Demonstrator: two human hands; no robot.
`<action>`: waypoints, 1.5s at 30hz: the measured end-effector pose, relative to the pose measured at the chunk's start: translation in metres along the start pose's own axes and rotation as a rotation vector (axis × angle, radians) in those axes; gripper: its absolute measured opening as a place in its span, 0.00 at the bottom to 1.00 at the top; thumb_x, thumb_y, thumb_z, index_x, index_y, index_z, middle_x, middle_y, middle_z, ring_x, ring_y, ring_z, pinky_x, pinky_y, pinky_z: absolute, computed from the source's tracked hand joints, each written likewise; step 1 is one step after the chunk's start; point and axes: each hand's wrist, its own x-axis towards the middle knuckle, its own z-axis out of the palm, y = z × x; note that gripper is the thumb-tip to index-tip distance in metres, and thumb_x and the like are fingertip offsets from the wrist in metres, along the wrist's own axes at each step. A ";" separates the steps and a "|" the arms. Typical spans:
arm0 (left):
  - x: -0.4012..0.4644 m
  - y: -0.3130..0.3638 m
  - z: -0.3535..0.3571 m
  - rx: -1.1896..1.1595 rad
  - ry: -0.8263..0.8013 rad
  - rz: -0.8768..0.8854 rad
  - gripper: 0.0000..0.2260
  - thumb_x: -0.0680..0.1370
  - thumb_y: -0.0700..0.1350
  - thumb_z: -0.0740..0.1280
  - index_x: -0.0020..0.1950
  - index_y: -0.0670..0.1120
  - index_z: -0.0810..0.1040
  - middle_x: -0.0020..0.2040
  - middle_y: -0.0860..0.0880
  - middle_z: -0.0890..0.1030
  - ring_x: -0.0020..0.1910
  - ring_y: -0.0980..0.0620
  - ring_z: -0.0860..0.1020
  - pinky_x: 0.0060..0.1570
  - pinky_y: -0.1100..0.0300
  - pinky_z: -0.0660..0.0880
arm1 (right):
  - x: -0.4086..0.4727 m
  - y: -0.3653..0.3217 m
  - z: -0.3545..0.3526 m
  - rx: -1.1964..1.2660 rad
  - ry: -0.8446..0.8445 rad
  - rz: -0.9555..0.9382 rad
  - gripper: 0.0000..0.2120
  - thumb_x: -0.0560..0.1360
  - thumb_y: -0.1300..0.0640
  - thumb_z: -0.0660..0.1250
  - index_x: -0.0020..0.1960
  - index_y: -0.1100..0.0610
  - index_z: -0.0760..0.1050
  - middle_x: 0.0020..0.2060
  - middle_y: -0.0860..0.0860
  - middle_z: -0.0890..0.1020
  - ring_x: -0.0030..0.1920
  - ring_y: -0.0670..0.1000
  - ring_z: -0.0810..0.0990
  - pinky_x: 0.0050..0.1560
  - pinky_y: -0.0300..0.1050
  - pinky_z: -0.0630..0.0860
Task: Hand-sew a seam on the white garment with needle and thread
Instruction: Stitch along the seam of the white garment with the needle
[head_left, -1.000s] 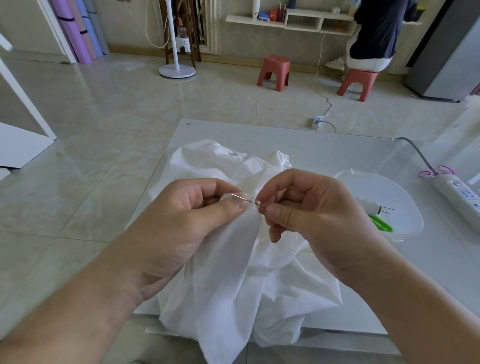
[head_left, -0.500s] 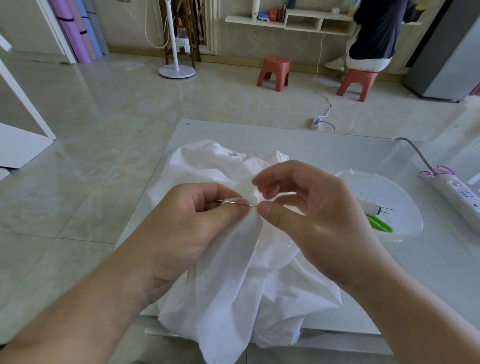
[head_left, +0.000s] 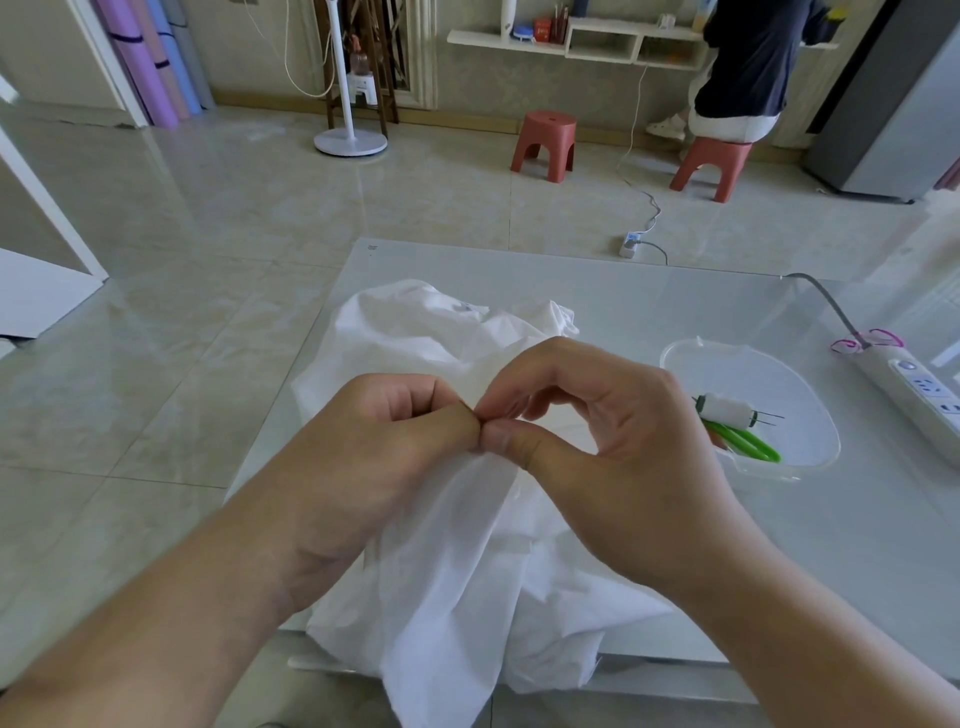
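Pinching a raised fold of the white garment (head_left: 457, 530), the left hand (head_left: 363, 467) has fingers curled and thumb pressed against the cloth at frame centre. Right hand (head_left: 597, 457) meets it thumb-tip to thumb-tip, thumb and forefinger closed on the same fold; needle not discernible between the fingertips, thread too fine to see. Garment lies bunched on the glass table (head_left: 675, 306), draping over the near edge at 6 o'clock. At 3 o'clock of the hands: clear plastic tub (head_left: 810, 467) holding a white thread spool (head_left: 724, 410) and green-handled scissors (head_left: 748, 444). Power strip (head_left: 914, 395) further out at 3 o'clock. Two red stools (head_left: 545, 143) on the floor at 12 o'clock; a person sits on one.
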 end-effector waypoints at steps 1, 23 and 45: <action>0.000 0.000 0.000 0.005 0.002 -0.007 0.17 0.69 0.52 0.74 0.46 0.39 0.83 0.42 0.42 0.79 0.44 0.44 0.77 0.48 0.45 0.69 | 0.000 0.001 0.000 -0.016 0.001 0.002 0.13 0.72 0.65 0.79 0.44 0.47 0.84 0.42 0.43 0.85 0.50 0.51 0.83 0.54 0.45 0.78; 0.005 -0.005 0.000 0.486 0.087 0.169 0.07 0.82 0.46 0.69 0.51 0.60 0.80 0.42 0.60 0.84 0.42 0.66 0.80 0.38 0.74 0.70 | 0.005 0.003 -0.010 0.751 0.108 0.273 0.05 0.83 0.65 0.62 0.48 0.62 0.72 0.37 0.59 0.79 0.32 0.60 0.77 0.41 0.55 0.78; 0.005 -0.005 0.000 0.362 0.043 0.203 0.06 0.81 0.46 0.68 0.51 0.58 0.80 0.37 0.56 0.78 0.35 0.58 0.76 0.38 0.63 0.72 | 0.005 0.002 -0.018 -0.299 -0.122 0.268 0.11 0.79 0.61 0.68 0.42 0.46 0.76 0.26 0.42 0.69 0.29 0.45 0.68 0.31 0.35 0.69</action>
